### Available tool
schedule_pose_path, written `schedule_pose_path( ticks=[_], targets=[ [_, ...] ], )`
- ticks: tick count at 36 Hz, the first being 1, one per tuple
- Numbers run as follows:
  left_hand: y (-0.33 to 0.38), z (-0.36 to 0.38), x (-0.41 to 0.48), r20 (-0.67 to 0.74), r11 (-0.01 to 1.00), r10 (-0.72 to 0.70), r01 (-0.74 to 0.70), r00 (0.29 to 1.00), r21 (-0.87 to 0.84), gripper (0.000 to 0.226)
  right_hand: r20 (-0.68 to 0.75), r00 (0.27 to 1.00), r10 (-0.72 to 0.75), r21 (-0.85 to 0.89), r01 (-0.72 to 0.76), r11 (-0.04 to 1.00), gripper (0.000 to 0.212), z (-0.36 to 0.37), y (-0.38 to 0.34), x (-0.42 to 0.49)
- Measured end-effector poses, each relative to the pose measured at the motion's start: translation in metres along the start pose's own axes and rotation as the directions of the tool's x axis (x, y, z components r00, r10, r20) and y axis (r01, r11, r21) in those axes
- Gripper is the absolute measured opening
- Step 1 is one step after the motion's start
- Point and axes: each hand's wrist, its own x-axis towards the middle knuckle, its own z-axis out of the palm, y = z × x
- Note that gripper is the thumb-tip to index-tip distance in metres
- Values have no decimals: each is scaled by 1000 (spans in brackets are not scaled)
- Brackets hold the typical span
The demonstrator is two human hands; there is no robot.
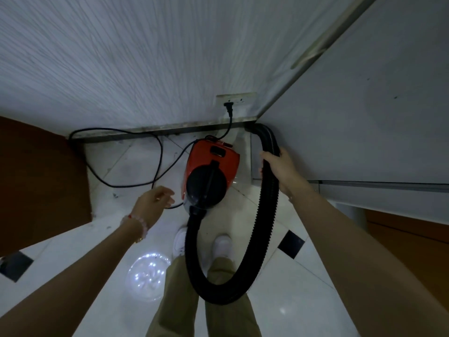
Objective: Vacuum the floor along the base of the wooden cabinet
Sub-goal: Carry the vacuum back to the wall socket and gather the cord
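A red and black canister vacuum [210, 171] stands on the white tiled floor [279, 300] near the wall. Its black ribbed hose [243, 283] loops down over my legs and rises to the right. My right hand [279, 170] is shut on the hose near its end, whose tip [257, 128] points into the floor corner beside a pale panel. My left hand [155, 201] hovers open over the black power cord [136, 184], left of the vacuum. A brown wooden cabinet [36, 186] stands at the left.
The cord runs up to a plug in a wall socket [229, 105]. A pale cabinet or appliance side [364, 122] fills the right, with brown wood [408, 229] below it. My white shoes [222, 245] stand behind the vacuum. Black inlay tiles [291, 244] mark the floor.
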Motion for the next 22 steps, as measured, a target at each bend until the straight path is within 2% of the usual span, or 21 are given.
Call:
schedule_pose_path(
  ticks=[2, 6, 10, 13, 19, 21, 22],
  targets=[
    [-4, 1, -12, -3, 1000, -14, 14, 1000, -19, 21, -19, 1000, 11, -46, -12, 999, 4, 1, 0, 9],
    [-12, 3, -31, -16, 998, -54, 53, 998, -32, 22, -51, 999, 15, -95, -20, 995, 9, 3, 4, 21],
    [-23, 3, -45, -28, 995, -68, 70, 997, 70, 24, -67, 998, -6, -144, -4, 990, 5, 0, 12, 27],
    [-26, 2, -55, -24, 984, -42, 45, 999, 173, 24, -78, 997, -13, -174, -1, 985, 33, -5, 16, 24],
    [-20, -5, -79, -36, 944, 0, 12, 999, 330, 25, 16, 997, -78, -426, 77, 901, 76, -20, 20, 0],
    [-15, -9, -91, -43, 940, 3, 12, 999, 341, 25, 38, 994, -103, -519, 108, 848, 84, -21, 19, -12],
    [-13, -10, -97, -48, 939, 10, 7, 999, 345, 25, 31, 991, -132, -547, 127, 827, 78, -22, 19, -17]
  ],
)
